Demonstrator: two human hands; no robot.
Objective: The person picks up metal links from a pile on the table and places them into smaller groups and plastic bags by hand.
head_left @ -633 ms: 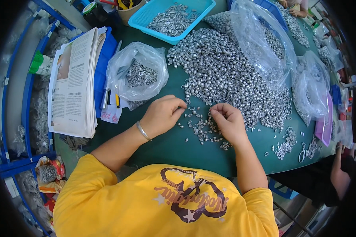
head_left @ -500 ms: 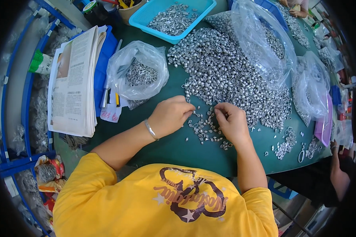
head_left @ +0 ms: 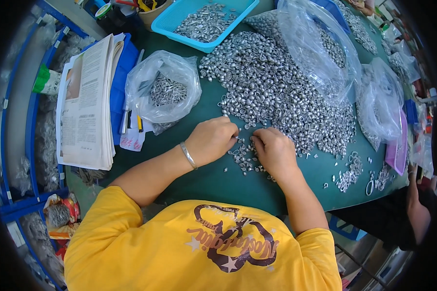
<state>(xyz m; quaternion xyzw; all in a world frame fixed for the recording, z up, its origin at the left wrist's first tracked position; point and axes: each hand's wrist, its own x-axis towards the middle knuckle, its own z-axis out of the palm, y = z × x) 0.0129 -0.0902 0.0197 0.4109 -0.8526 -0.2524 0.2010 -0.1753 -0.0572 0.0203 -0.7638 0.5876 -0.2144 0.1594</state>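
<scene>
My left hand [head_left: 212, 140], with a silver bangle [head_left: 188, 155] at the wrist, is closed, its thumb and forefinger pinched at the near edge of a big heap of small silver metal pieces [head_left: 277, 82]. Facing it, my right hand [head_left: 277, 153] is closed too, fingers curled down with the thumb against them. Whatever either pinch holds is too small or hidden to make out. Between and just below the hands lies a small loose group of the same shiny pieces [head_left: 243, 159], partly covered by my right hand. Some pieces look like rounded beads, others like open rings.
Left of the heap stands an open clear plastic bag [head_left: 187, 104] of metal pieces, beside a newspaper stack [head_left: 90, 109] on a blue bin. A turquoise basket [head_left: 206, 47] sits behind. Clear bags [head_left: 381, 97], a pink tray [head_left: 397, 145] and small piles [head_left: 349, 177] lie right. Another person's arm [head_left: 415, 208] shows.
My right hand has come left, closer to my left hand, and now covers more of the small group of pieces. My left hand stays pinched in nearly the same place. The view has shifted slightly.
</scene>
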